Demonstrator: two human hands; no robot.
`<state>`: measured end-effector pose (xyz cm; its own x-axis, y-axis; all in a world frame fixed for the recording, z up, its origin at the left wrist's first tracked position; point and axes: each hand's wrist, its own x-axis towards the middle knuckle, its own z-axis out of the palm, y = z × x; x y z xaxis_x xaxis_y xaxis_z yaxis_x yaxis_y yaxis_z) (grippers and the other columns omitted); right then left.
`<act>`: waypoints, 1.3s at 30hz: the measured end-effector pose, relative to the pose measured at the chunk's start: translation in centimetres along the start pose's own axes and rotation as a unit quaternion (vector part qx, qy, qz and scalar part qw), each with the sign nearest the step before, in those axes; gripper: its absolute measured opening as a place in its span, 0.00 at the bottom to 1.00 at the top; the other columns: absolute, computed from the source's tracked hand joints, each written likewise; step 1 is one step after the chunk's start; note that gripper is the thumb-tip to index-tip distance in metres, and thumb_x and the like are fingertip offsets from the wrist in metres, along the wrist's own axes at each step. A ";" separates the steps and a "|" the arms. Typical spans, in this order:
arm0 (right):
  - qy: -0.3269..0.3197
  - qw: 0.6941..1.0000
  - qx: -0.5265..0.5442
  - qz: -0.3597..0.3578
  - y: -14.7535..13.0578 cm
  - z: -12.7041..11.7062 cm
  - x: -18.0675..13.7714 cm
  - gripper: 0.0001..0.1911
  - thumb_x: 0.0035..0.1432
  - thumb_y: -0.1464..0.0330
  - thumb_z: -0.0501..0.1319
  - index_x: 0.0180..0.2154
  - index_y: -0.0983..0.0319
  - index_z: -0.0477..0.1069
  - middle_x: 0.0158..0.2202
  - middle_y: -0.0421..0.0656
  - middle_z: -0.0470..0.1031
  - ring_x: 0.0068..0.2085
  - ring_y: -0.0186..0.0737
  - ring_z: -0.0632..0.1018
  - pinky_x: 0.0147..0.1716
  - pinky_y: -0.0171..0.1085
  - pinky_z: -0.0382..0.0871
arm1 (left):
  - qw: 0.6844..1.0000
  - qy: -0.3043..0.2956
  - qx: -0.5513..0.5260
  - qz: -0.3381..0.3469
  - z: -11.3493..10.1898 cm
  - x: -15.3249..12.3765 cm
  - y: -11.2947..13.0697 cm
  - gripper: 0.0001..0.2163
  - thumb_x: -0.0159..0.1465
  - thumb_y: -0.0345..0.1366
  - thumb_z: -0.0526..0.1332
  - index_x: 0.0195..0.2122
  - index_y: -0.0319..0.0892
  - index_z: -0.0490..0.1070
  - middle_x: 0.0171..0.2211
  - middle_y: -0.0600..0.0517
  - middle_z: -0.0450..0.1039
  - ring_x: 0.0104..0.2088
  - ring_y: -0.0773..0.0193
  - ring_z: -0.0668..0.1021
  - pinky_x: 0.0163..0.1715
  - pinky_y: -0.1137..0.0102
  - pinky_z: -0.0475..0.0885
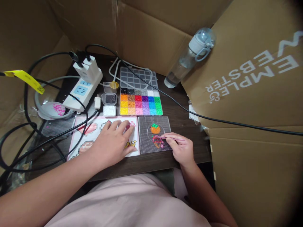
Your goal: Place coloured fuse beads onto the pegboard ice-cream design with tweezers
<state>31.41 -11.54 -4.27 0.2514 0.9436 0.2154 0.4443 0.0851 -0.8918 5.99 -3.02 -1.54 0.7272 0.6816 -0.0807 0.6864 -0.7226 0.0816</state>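
Note:
My left hand [113, 142] lies flat with fingers spread on a pattern sheet [99, 121] printed with pixel pictures, one a yellow crown. In my right hand [183, 149] is a pair of pink tweezers [171, 138], pinched between thumb and fingers. The tips reach over a clear pegboard [148, 149], at a small pink, red and brown bead figure [157, 142]; whether they grip a bead is too small to tell. Above that figure on the board sits an orange bead fruit [155, 128] with green leaves.
Behind the boards stands a bead box [141, 104] with many colours, lid open. Small cases [109, 110] sit left of it. A power strip [82, 90], loose cables and a dish [52, 110] of pink beads are at left. A water bottle [189, 58] stands back right. Cardboard walls surround the table.

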 end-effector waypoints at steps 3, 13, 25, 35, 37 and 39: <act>-0.003 1.000 -0.003 0.002 0.0 0.0 0.0 0.07 0.58 0.69 0.63 0.33 0.57 0.82 0.34 0.44 0.83 0.37 0.42 0.83 0.42 0.41 0.79 | 1.000 0.000 -0.003 0.000 0.0 0.0 0.0 0.31 0.63 0.53 0.57 0.62 0.40 0.62 0.60 0.41 0.64 0.56 0.41 0.67 0.52 0.50 0.64; 0.018 0.999 -0.031 -0.010 0.3 -0.4 -0.2 0.07 0.58 0.71 0.64 0.34 0.57 0.82 0.35 0.43 0.84 0.37 0.40 0.83 0.41 0.37 0.79 | 0.997 0.008 -0.072 -0.040 -0.4 -0.1 0.3 0.28 0.63 0.53 0.58 0.59 0.41 0.65 0.59 0.44 0.65 0.57 0.45 0.65 0.55 0.51 0.64; 0.010 0.998 -0.060 -0.030 0.4 -0.6 0.2 0.07 0.57 0.67 0.64 0.32 0.56 0.82 0.34 0.43 0.84 0.35 0.41 0.84 0.40 0.34 0.80 | 0.994 0.008 -0.102 -0.045 -0.4 -0.2 0.2 0.28 0.62 0.51 0.60 0.60 0.43 0.64 0.61 0.44 0.63 0.58 0.46 0.65 0.57 0.49 0.65; 0.039 0.993 -0.074 -0.089 -0.4 -1.1 0.2 0.07 0.57 0.69 0.64 0.35 0.57 0.82 0.35 0.44 0.84 0.37 0.42 0.84 0.39 0.34 0.80 | 0.995 0.005 -0.089 -0.045 -0.4 -0.1 0.2 0.27 0.62 0.51 0.60 0.60 0.45 0.64 0.62 0.45 0.63 0.58 0.45 0.66 0.57 0.45 0.63; 0.033 0.991 -0.079 -0.100 -1.0 -1.6 1.2 0.07 0.57 0.69 0.63 0.35 0.57 0.82 0.35 0.44 0.84 0.37 0.42 0.84 0.40 0.35 0.80 | 0.995 0.002 -0.093 -0.044 -0.5 -0.1 0.2 0.27 0.62 0.51 0.60 0.60 0.45 0.64 0.62 0.44 0.64 0.58 0.45 0.66 0.57 0.45 0.63; 0.030 0.990 -0.081 -0.107 -1.7 -1.8 3.0 0.07 0.58 0.68 0.63 0.35 0.56 0.82 0.35 0.43 0.84 0.37 0.43 0.84 0.41 0.37 0.80 | 0.995 0.003 -0.093 -0.044 -0.6 -0.1 0.2 0.27 0.62 0.50 0.59 0.60 0.44 0.64 0.61 0.44 0.64 0.58 0.45 0.66 0.57 0.45 0.64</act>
<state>32.98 -9.43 -1.37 0.1857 0.8881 0.4204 0.6245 0.2236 -0.7483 6.07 -3.17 -0.96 0.6635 0.7426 -0.0908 0.7360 -0.6261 0.2574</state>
